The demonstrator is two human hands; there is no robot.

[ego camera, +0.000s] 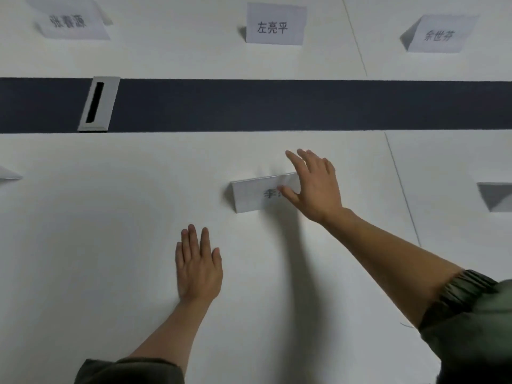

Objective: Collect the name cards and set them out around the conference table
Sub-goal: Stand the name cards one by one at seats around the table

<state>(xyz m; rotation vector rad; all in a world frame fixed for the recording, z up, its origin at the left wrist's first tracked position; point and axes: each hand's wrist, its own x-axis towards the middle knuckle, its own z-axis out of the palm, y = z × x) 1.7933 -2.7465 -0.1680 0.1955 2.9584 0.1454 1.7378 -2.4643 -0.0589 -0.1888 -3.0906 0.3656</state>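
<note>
Nearest, a green sleeve (471, 306) bares the right forearm. The left hand (198, 264) lies flat on the white table (83, 231), fingers pressed together. The right hand (313, 184) is over a folded name card (255, 196) near mid-table, fingers spread, thumb touching its face. A sideways brush could tip this light card or leave it skewed against the far card (273, 24).

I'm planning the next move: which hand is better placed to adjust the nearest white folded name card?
Right. The right hand is over the right end of the white folded paper name card, thumb on its front face. The left hand lies flat on the white table, apart from it.
</note>
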